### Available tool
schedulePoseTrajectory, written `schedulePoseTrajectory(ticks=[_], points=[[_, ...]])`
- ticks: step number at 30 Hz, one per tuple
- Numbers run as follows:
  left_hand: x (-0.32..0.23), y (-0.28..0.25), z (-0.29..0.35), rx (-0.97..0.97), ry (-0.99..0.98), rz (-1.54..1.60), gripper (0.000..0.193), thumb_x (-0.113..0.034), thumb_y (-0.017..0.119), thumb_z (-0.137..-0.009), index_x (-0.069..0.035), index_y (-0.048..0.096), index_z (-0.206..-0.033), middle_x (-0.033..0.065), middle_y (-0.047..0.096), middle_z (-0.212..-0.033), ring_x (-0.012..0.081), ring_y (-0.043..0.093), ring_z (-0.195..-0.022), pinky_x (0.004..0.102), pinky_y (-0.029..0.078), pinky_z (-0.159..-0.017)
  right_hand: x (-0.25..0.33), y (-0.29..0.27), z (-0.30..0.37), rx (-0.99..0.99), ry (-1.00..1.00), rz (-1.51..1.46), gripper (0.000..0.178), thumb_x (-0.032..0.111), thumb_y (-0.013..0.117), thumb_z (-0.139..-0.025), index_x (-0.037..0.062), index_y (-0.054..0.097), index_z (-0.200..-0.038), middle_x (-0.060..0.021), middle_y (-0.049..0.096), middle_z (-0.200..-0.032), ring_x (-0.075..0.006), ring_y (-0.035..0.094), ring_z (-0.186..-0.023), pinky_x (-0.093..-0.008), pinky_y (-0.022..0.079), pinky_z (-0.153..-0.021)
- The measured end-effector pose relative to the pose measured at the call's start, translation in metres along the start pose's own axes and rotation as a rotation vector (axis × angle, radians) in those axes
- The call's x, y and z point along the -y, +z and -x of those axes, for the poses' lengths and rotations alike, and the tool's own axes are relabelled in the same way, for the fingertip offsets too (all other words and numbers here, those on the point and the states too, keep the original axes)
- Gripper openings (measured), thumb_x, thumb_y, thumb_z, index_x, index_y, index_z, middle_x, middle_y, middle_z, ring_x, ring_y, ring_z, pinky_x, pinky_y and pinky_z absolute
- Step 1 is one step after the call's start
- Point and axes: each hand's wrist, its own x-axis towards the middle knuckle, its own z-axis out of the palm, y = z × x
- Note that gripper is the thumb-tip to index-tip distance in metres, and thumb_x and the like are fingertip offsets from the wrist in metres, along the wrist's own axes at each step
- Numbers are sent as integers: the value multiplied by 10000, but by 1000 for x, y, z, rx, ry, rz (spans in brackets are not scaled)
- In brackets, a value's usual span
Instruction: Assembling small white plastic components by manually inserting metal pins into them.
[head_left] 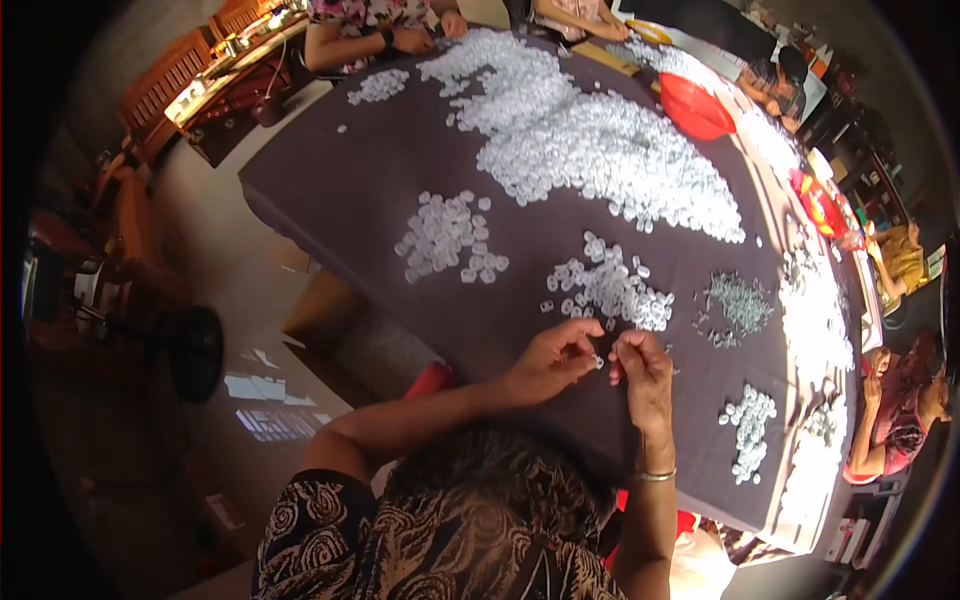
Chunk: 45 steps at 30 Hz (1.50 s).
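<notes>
White piece (599,362), left fingers (577,369), any writing indiscernible

The dark brown tablecloth (540,228) appears matt. Small, rounded, white plastic-looking pieces (610,145) toward the tabletop's (335,180) far edge appear glossy; the round, red plastic-looking bowl (697,108), smooth. The silvery metal bangle (656,477) appears polished.

There are four small shaded white piles (618,290), one greenish pile (741,304).

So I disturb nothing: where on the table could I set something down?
Dark cloth lies bare between the far left cluster and middle left cluster, and between that and the left forearm. Crowded: the big white heap, and the near cluster beyond the right hand.
</notes>
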Motion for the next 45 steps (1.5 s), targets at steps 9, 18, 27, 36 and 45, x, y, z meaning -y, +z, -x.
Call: schedulePoseTrajectory(ticks=[9,18,27,36,45], points=[[1,5,3,30,24,-22,382,-29,596,-882,-50,447,-1233,-1,539,-807,49,512,-691,214,437,-604,-15,-2,0,-2,16,-86,125,117,480,-941,39,544,-867,-25,549,-755,-82,501,-593,-219,432,-528],[1,-3,-8,47,7,8,408,-28,623,-876,-69,446,-1241,-5,555,-852,47,541,-712,208,469,-599,-15,-2,-9,19,-41,18,154,145,503,-956,41,535,-847,-15,532,-740,-75,487,-575,-211,421,-522],[2,6,7,61,0,-60,419,-10,613,-871,-71,445,-1250,0,555,-882,52,552,-726,203,475,-611,-12,-2,9,-7,18,1,163,146,486,-956,36,538,-847,-16,527,-738,-79,488,-575,-219,416,-510],[-8,-6,-10,28,-15,-71,412,5,611,-859,-58,463,-1238,-2,570,-852,47,553,-713,197,477,-608,-12,-2,-13,43,6,14,152,154,488,-968,50,571,-895,-11,542,-770,-76,481,-600,-218,411,-549],[-8,-2,-4,51,-23,-86,405,-2,612,-856,-48,456,-1227,13,590,-828,45,541,-687,195,464,-598,-15,-6,-3,114,-10,28,137,178,553,-958,57,608,-923,11,563,-807,-63,487,-643,-214,428,-575]])
